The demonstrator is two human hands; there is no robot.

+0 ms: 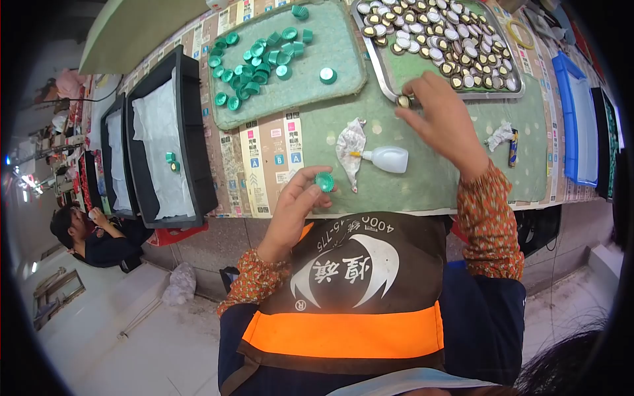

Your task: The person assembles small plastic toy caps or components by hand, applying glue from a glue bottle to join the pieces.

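Observation:
My left hand (294,204) pinches a green fluted cup (323,181) near the table's front edge, its hollow side facing up. In the fingertips of my right hand (441,115) is a small round disc (403,101) with a dark rim and a pale middle, held by the near left corner of a metal tray (462,95). That tray carries many similar discs (456,39), some white side up. Between my hands lies a white squeeze bottle (389,160), its yellow nozzle resting on a crumpled white tissue (351,142).
A pale green board (304,109) bears many green cups (261,66); one cup (327,76) stands apart. At left, a black bin (205,145) lined with paper holds a few small pieces. A blue tray (569,125) stands right. Another person (92,234) sits far left.

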